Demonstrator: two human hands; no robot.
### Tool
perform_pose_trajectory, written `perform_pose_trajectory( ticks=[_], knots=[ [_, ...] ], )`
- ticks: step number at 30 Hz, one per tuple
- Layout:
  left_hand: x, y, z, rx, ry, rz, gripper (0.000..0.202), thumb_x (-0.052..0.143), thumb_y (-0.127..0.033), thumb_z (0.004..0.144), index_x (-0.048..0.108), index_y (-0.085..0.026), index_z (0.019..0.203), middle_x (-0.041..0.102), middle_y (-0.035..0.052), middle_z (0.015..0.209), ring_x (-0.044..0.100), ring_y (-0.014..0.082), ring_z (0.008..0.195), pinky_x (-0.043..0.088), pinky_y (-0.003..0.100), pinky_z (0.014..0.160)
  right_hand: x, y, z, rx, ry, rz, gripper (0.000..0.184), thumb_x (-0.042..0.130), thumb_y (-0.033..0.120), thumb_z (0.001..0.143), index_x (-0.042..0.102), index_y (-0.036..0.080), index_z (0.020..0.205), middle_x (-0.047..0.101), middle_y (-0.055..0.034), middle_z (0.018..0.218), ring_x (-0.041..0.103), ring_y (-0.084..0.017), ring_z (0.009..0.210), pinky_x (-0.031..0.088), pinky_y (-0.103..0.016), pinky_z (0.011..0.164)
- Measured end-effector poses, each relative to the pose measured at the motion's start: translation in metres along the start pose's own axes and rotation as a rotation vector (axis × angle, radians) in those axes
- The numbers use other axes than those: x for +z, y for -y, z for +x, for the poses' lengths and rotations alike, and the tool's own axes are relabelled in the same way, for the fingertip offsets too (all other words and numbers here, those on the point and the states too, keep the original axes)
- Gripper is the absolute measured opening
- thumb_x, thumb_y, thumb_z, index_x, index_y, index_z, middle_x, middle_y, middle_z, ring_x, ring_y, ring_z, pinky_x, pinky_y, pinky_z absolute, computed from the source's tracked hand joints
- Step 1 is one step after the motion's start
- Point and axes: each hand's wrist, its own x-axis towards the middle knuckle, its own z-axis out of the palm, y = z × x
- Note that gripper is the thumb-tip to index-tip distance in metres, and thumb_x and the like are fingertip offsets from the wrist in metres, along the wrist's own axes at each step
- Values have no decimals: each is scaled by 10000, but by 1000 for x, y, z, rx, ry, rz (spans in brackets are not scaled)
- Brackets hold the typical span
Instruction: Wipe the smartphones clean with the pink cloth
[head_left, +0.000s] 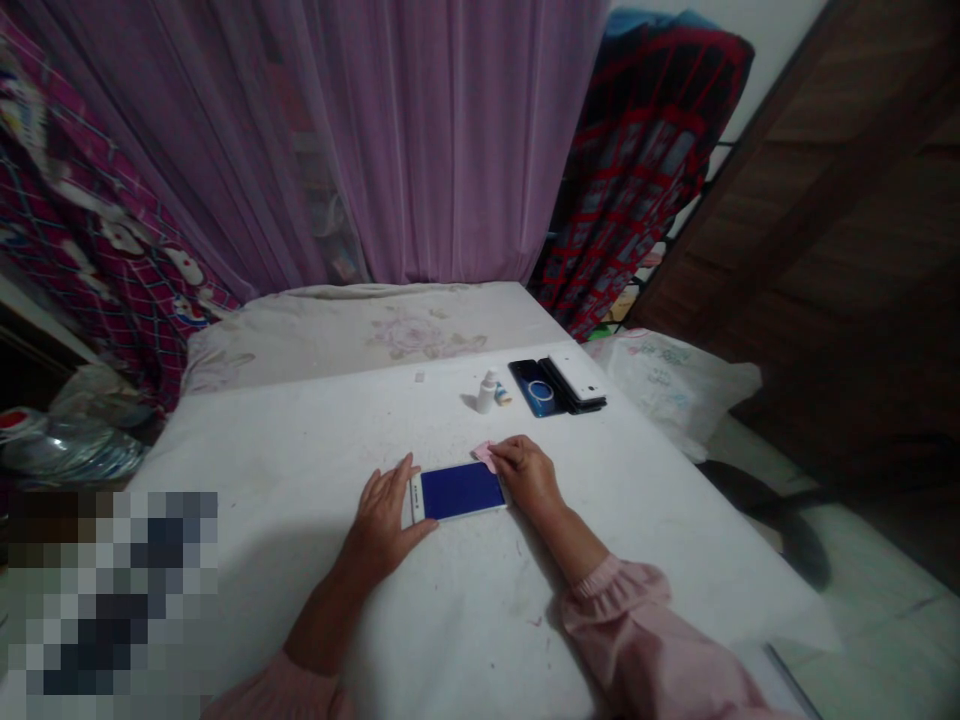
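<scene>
A white smartphone [461, 491] with a blue screen lies flat on the white-covered table. My left hand [384, 510] grips its left end, thumb along the near edge and fingers at the far edge. Over the phone's right end, my right hand [527, 475] pinches a small pink cloth [485, 456] between thumb and fingers. The cloth is at the phone's far right corner; whether it presses on the screen I cannot tell. Beyond the phone stands a small white spray bottle [487, 391], with a small blue-and-tan item [502, 396] beside it.
Farther back on the right lie a blue phone [538, 388] and a stack of phones topped by a white one [576, 376]. A small pale square piece [419, 377] lies on the white cover [300, 450]. A plastic bag [667, 385] sits off the table's right edge.
</scene>
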Motion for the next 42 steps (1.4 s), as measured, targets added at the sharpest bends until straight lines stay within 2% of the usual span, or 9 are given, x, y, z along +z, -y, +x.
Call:
perform_pose_trajectory(
  ticks=[6,8,14,18,22,26,29,37,42],
  knots=[
    [0,0,-1,27,-15,12,897,614,-433,868,71,-189,1539,620,148,1319,557,321,1236,315,556,1111,-8,-9,-53,-92,-41,17,207,615,201,854,781,274,952,679,-35,879,647,-161,781,507,-257,651],
    [0,1,-1,33,-8,2,883,599,-445,879,71,-190,1540,617,147,1325,550,316,1245,308,553,1115,-9,-9,-58,-82,-44,19,203,620,199,854,782,269,955,679,-37,886,648,-159,785,506,-253,654],
    [5,4,0,28,-1,32,840,546,-523,897,132,-167,1535,618,159,1322,557,314,1239,307,542,1120,3,1,-7,26,-17,-29,192,641,183,832,788,256,932,694,-46,863,646,-171,795,487,-261,675],
    [8,8,-4,29,-15,79,848,551,-572,879,192,-152,1524,603,167,1343,547,318,1256,303,530,1132,2,-6,13,70,-10,108,186,627,192,820,788,234,903,707,-51,825,655,-179,781,511,-284,708],
    [7,16,-10,33,-32,142,839,590,-606,833,327,-144,1483,551,189,1404,497,354,1312,315,537,1125,-18,-22,-13,-70,11,279,207,602,220,840,775,238,950,701,-56,880,661,-177,817,540,-296,726],
    [4,19,-12,8,-1,165,695,598,-556,837,467,-179,1406,539,167,1425,466,360,1339,285,564,1134,-33,-31,-45,-249,88,182,256,589,203,869,746,265,1060,697,-56,933,654,-180,865,541,-315,754],
    [3,18,-10,4,17,159,636,595,-534,846,512,-177,1366,548,161,1417,469,354,1338,278,567,1137,-32,-30,-48,-330,84,74,266,569,160,883,738,250,1067,695,-61,903,640,-183,842,528,-318,728],
    [2,17,-9,9,63,143,672,578,-519,868,439,-173,1427,546,142,1426,441,337,1364,262,574,1145,-20,1,-32,-572,100,-121,225,539,214,952,760,224,912,645,-43,785,540,-158,717,406,-320,653],
    [3,17,-10,6,66,142,682,575,-530,871,431,-171,1433,534,145,1436,425,335,1377,253,573,1151,2,32,-35,-622,121,-95,235,545,213,961,739,210,828,615,-20,740,492,-139,687,346,-305,641]
  ],
)
